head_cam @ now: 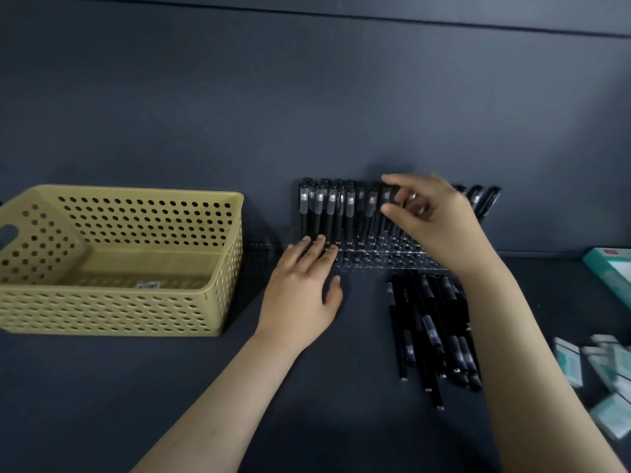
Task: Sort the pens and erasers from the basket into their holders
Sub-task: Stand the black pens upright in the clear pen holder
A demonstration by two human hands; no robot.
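Pens (327, 213) first: black, capped, a row of them upright in the far left holes of the clear holder (382, 257), a few more leaning at its right end. Loose pile (430, 332) of the same pens flat on the dark table (307, 404), on the near side of the holder, beside the right forearm. Yellow basket (225, 268) at the left, well apart from the holder, showing only a label on its floor. Erasers (566, 361) scattered at the near right edge, blurred; teal box (611, 271) beyond them, far right.

Left hand (300, 285) flat, fingers straight, tips resting on the holder's near left corner. Right hand (433, 220) over the middle of the row, thumb and forefinger pinched on the cap end of one pen (389, 197), other fingers loosely curled behind.

Judged as mid-step: seating that pen in a hole. To do it well, keep the left fingertips bearing down to stop the holder sliding or tipping. Hold the pen upright, line its tip with the next free hole beside the row, and lower it straight rather than at a slant — otherwise likely to knock neighbours askew. Let go only once bottomed. Then back to the loose pile, one pen at a time, filling holes in order. Erasers probably for afterwards — their holder not identifiable for certain, possibly the teal box.
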